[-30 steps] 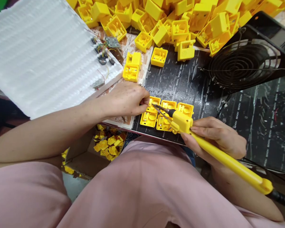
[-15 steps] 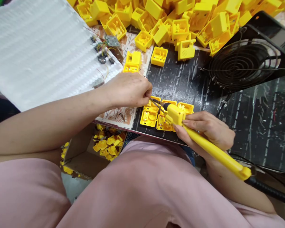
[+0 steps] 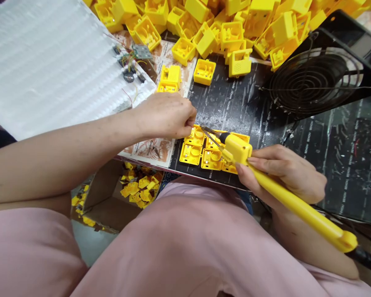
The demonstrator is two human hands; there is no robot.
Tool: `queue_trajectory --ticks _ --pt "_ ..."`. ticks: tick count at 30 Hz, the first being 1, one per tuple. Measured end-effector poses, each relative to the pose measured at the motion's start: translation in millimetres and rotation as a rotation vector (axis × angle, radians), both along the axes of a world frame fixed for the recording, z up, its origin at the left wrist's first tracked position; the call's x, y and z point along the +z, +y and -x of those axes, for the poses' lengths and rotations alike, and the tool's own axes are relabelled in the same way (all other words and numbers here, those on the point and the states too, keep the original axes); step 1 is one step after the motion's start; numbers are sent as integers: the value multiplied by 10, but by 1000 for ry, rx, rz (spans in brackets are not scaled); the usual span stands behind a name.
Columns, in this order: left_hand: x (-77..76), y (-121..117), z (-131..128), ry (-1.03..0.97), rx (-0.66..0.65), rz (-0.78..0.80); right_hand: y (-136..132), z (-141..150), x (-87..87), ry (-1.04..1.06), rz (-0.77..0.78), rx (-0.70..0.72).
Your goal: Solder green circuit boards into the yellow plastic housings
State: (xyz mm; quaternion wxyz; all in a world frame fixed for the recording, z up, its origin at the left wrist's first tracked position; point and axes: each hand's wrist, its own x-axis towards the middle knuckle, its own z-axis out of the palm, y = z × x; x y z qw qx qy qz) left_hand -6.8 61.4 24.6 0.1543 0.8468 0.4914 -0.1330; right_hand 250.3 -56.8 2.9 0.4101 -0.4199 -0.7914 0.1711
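Right hand [image 3: 287,171] gripped long, yellow-handled, thin-tipped tool [image 3: 281,190], centre to lower right | left hand [image 3: 171,115] pinched closed, contents unclear, beside square open yellow plastic cases [image 3: 191,153], frame centre | steady tip, clear of skin, seemed best

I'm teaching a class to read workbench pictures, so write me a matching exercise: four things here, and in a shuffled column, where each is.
1. Yellow-handled tool
2. Black fan
3. White ribbed sheet
4. Cardboard box

A. Upper right of view
B. Below the tabletop
C. In the right hand
D. Upper left of view

Pairs: 1-C, 2-A, 3-D, 4-B.
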Motion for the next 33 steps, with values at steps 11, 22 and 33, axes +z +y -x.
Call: queue_trajectory --ticks 11,22,33 --pt "-15 -11 8 54 -47 -42 211 131 -20 -46 -336 89" --pt "-13 -9 6 66 -76 -81 65 -45 -34 71 -133 -10" --pt "59 -80 79 30 -69 -59 9 -66 -100 73 -135 -84"
